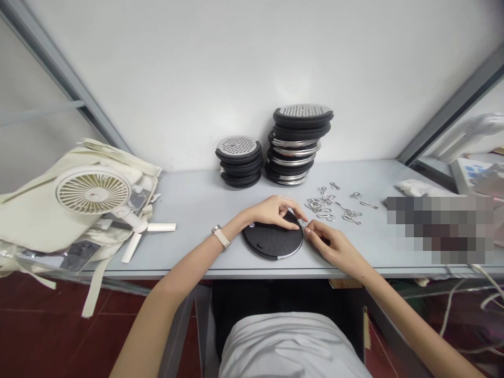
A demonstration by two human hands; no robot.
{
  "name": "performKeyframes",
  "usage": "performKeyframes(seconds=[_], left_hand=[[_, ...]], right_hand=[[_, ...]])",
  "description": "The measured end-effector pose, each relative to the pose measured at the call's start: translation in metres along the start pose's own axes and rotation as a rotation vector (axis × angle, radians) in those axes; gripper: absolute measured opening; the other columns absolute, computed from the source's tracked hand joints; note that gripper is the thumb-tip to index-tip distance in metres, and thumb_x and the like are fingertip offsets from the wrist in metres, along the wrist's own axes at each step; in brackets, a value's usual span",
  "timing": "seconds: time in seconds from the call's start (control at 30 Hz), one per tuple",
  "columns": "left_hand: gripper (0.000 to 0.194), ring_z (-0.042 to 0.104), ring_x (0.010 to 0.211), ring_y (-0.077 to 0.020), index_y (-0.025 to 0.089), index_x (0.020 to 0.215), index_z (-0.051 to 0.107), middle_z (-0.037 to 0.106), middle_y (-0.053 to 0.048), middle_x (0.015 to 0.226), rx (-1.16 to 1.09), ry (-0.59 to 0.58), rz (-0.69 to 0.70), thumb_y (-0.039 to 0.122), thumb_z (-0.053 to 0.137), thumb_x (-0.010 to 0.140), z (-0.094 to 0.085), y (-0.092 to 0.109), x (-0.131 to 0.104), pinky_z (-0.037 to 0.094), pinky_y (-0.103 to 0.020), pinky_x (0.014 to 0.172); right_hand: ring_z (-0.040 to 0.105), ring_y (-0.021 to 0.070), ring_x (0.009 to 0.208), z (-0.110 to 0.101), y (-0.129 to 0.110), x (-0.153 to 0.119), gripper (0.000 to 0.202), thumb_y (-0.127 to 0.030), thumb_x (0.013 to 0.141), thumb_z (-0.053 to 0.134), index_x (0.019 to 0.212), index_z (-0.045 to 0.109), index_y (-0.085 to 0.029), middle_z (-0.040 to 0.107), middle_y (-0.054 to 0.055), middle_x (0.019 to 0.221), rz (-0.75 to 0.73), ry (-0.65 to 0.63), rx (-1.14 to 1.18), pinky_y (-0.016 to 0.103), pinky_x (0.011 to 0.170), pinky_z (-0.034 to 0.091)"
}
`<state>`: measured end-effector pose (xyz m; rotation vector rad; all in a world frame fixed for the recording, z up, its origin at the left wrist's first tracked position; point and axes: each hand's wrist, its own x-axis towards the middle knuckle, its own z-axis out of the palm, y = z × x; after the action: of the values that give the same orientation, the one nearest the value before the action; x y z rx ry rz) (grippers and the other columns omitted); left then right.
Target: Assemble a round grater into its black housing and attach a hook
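Observation:
A round black disc (271, 240) with a thin silvery rim lies flat near the table's front edge. My left hand (273, 210) reaches over its far side, fingers curled and thumb stretched toward the right rim, gripping the disc there. At that same rim, my right hand (328, 241) pinches a small metal hook (303, 223), whose shape is mostly hidden by the fingertips. Beyond my right hand lies a loose heap of shiny metal hooks (319, 205), with several more scattered to its right.
Two stacks of black discs with perforated grey tops stand by the wall: a short stack (239, 163) and a taller, uneven stack (297, 149). A cream bag (35, 205) and a white handheld fan (93, 191) occupy the left end. A blurred patch covers the right end.

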<state>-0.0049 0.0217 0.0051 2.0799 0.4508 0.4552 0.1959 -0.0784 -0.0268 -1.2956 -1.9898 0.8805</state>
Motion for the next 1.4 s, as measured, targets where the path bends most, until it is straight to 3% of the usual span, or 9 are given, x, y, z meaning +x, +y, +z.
performKeyframes(seconds=[0.8,1.4], left_hand=[[0.036,0.034,0.053,-0.0025,0.015,0.103,0.070,0.063,-0.006,0.099,-0.025,0.002,-0.045,0.027,0.074,0.070,0.0007,0.0012,0.0000,0.028,-0.020,0.049],[0.037,0.038,0.056,-0.0037,0.015,0.105,0.067,0.062,-0.005,0.097,0.035,-0.012,-0.018,0.030,0.072,0.072,0.0006,-0.0038,0.0018,0.033,-0.020,0.053]], right_hand=[[0.042,0.0145,0.060,0.0010,0.0011,0.0007,0.032,-0.048,0.095,0.036,0.078,0.045,-0.022,0.046,-0.002,0.064,-0.001,-0.007,-0.008,0.026,0.057,0.037],[0.045,0.0151,0.063,-0.0006,0.0026,0.0015,0.027,-0.042,0.097,0.037,0.081,0.046,-0.022,0.049,-0.002,0.067,0.003,0.011,-0.026,0.027,0.061,0.037]])
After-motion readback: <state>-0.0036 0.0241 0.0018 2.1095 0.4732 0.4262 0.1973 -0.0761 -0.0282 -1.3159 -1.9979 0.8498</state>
